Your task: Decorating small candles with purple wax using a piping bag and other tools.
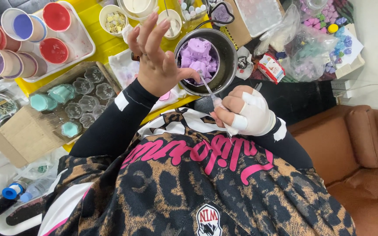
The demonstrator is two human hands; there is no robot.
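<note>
Torso: leopard-print top (pixel 189 188) with pink lettering fills the near foreground, just below the steel pot.
Steel pot: round metal pot (pixel 224 61) at table edge, holding an inner cup of lilac wax chunks (pixel 197 59).
Right hand: bandaged right hand (pixel 243 111), just below the pot, pinches a thin metal stirrer (pixel 207 88); the tip angles into the chunks, apparently for stirring.
Left hand: left hand (pixel 156 57) is empty, fingers spread wide, thumb at the pot's left rim, probably steadying it.
Moulds: clear flower moulds (pixel 84 94) on cardboard, left of the pot, some filled teal.
Packages: small red-and-white carton (pixel 271 67) and clear bags of coloured pieces (pixel 311 48), right of the pot.
</note>
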